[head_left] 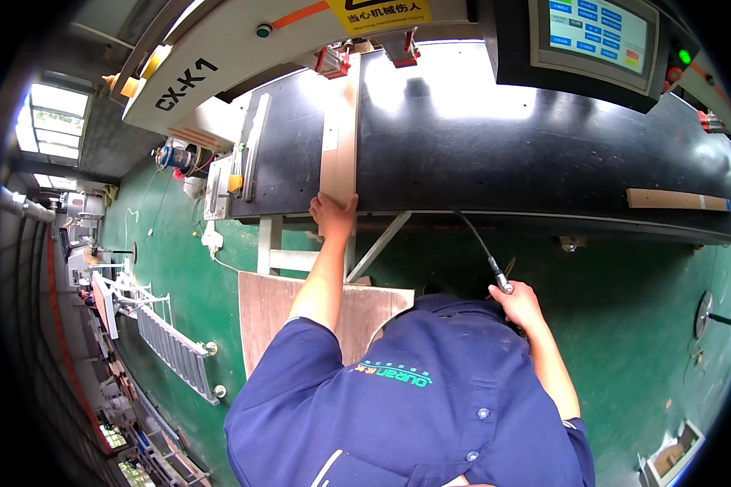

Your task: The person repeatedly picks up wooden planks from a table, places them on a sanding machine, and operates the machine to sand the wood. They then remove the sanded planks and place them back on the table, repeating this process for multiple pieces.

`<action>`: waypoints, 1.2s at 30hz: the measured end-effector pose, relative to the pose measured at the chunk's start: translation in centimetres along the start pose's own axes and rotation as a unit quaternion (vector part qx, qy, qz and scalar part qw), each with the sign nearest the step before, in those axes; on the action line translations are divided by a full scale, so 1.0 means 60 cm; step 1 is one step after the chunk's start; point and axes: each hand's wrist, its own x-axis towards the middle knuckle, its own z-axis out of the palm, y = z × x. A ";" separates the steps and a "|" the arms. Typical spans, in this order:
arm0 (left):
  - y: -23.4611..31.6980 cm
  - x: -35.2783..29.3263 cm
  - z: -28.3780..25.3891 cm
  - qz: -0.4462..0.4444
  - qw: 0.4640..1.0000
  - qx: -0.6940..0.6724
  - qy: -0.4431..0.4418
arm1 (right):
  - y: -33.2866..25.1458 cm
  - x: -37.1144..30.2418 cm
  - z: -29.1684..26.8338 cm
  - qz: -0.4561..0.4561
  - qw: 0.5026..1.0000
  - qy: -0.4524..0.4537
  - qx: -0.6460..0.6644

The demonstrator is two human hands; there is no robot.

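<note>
A long, narrow light-brown board (343, 162) lies on the black machine table, pointing away from me, with its far end under the machine's red-edged clamps (330, 62). My left hand (333, 216) grips its near end at the table's front edge, thumb on the right side and fingers on the left. Lower and to the right, my right hand (518, 305) is closed around the metal end of a black hose (482, 246). The hose runs up to the table's edge; part of the metal end is hidden in my fingers.
The black table (463, 162) spans the width before me. Another brown strip (678, 200) lies at its right front edge. A control screen (597, 36) hangs over the back right. A wooden panel (256, 316) stands below my left arm. A roller conveyor (170, 333) is at left.
</note>
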 end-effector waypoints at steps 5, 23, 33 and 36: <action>-0.015 0.015 0.013 0.024 1.000 -0.010 -0.008 | -0.022 -0.007 -0.009 0.033 0.999 -0.025 0.029; -0.054 -0.009 -0.044 0.092 0.990 -0.057 -0.094 | -0.037 0.005 0.009 0.025 0.999 -0.037 0.010; -0.041 0.005 -0.014 0.119 0.989 0.030 -0.088 | -0.046 0.006 0.011 0.022 0.999 -0.026 0.015; -0.030 0.015 -0.019 0.149 0.983 0.054 -0.097 | -0.048 0.005 0.013 0.027 0.999 -0.018 0.005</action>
